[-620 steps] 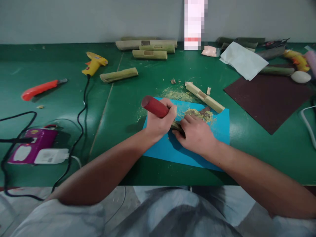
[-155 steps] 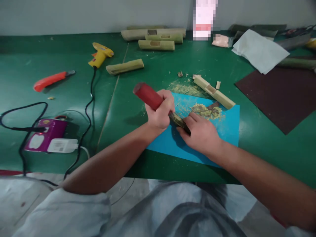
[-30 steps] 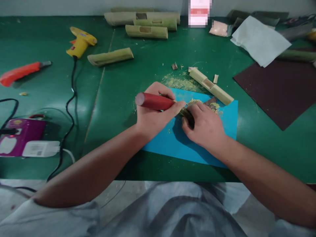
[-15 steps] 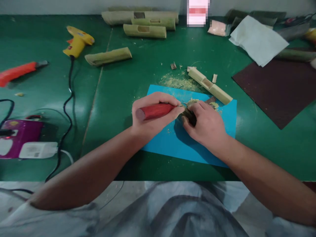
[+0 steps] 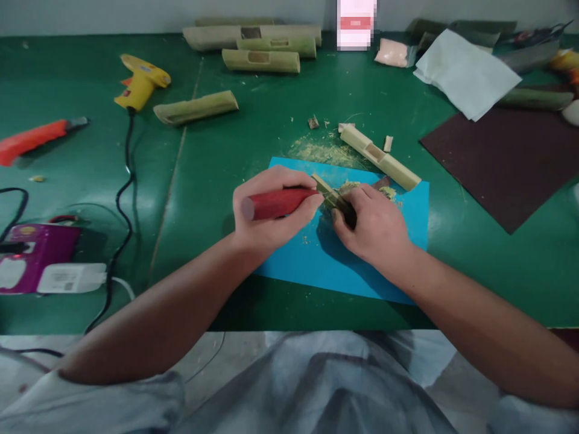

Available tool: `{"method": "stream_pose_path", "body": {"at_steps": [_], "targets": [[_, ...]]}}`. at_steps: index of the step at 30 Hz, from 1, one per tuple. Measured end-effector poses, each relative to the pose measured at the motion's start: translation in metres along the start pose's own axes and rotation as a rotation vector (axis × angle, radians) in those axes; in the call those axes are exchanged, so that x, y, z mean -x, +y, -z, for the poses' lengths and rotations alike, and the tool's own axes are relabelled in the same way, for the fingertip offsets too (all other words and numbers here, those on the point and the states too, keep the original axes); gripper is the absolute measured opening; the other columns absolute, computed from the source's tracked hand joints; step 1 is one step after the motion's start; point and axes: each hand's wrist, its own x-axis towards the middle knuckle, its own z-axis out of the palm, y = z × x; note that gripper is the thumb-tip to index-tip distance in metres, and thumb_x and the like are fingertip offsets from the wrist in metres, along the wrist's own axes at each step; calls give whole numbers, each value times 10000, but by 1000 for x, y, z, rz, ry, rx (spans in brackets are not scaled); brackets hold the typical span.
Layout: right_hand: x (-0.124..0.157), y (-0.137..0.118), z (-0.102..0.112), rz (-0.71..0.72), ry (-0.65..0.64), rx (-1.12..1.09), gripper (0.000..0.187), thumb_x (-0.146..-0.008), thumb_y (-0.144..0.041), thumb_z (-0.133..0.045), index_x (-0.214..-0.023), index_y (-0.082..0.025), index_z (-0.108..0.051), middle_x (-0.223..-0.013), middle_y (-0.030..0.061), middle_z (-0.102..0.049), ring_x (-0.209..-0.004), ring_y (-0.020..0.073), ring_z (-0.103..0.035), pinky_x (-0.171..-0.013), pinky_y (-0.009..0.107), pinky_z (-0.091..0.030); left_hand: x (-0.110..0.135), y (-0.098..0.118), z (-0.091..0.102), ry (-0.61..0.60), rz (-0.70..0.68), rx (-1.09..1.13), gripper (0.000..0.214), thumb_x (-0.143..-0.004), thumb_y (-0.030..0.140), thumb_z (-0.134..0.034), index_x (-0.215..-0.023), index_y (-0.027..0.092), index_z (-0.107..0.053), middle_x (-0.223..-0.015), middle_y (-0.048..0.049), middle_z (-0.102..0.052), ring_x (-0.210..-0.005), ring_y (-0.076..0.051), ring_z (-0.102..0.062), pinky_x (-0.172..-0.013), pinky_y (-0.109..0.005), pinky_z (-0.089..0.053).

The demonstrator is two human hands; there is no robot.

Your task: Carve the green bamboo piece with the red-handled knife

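Note:
My left hand [image 5: 266,229] is closed around the thick red handle [image 5: 283,204] of a carving tool, whose working tip is mostly hidden by my fingers. My right hand [image 5: 379,220] grips a split bamboo piece [image 5: 329,193], holding it at a slant over a blue sheet [image 5: 312,262]. The tool's tip end is close to the bamboo; whether it touches I cannot tell. Pale shavings [image 5: 350,187] lie on the sheet beside my right fingers. Just beyond them is a bamboo tube [image 5: 398,169] with a rectangular opening cut in it.
Several bamboo tubes [image 5: 266,60] lie along the back. To the left are a yellow glue gun [image 5: 142,81] with a black cord, an orange-red tool [image 5: 38,138] and a purple power box [image 5: 58,250]. A dark brown sheet [image 5: 502,169] and white paper [image 5: 468,75] occupy the right.
My left hand has drawn back slightly to the left with the red-handled tool, so more of the bamboo piece shows. My right hand keeps its grip. The view has shifted a little.

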Motion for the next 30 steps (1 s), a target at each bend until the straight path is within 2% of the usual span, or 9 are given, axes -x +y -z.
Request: {"method": "stream_pose_path", "body": {"at_steps": [3,6,14,19,24,30], "targets": [[0,0,0,-5,-3,7,233,-978,-328,-472,-984,-162,-635,-1001,142,-700,-928,285,-645,-726,388,-429,-1,-1,2,-39,-38,11,68,-835,290,-783,-890,328,-771,-859,18,-790,-765,-198,-733,-738,-400,-626],[0,-1,0,-4,10,-5,216,-970,-318,-486,-1027,-166,-629,-1058,148,-708,-947,287,-643,-726,389,-425,-1,-1,4,-66,-20,39,80,-828,301,-788,-905,320,-777,-866,0,-790,-761,-208,-736,-751,-416,-621],[0,-2,1,-7,9,37,222,-975,-328,-481,-1014,-168,-631,-1030,138,-710,-936,284,-649,-725,381,-414,1,-3,0,-19,36,53,60,-833,286,-766,-882,319,-777,-857,-8,-779,-737,-206,-722,-733,-429,-615],[0,-2,1,-8,-16,57,234,-973,-330,-491,-1021,-155,-638,-1024,138,-706,-962,289,-653,-740,382,-420,-1,-4,-2,6,-60,36,73,-831,272,-757,-871,329,-778,-829,-10,-772,-772,-212,-714,-746,-441,-611],[0,-2,-1,1,9,30,216,-973,-331,-486,-1009,-169,-624,-1024,139,-705,-950,286,-641,-736,382,-417,-1,-5,-3,15,-50,45,63,-847,283,-736,-863,331,-773,-734,-9,-741,-767,-226,-707,-745,-462,-608],[0,-1,-2,4,1,29,219,-968,-335,-482,-1000,-168,-620,-1008,139,-699,-944,289,-642,-732,388,-426,-1,-1,-3,25,-44,29,62,-867,301,-725,-818,323,-757,-761,-16,-747,-737,-216,-690,-694,-448,-597]]}}
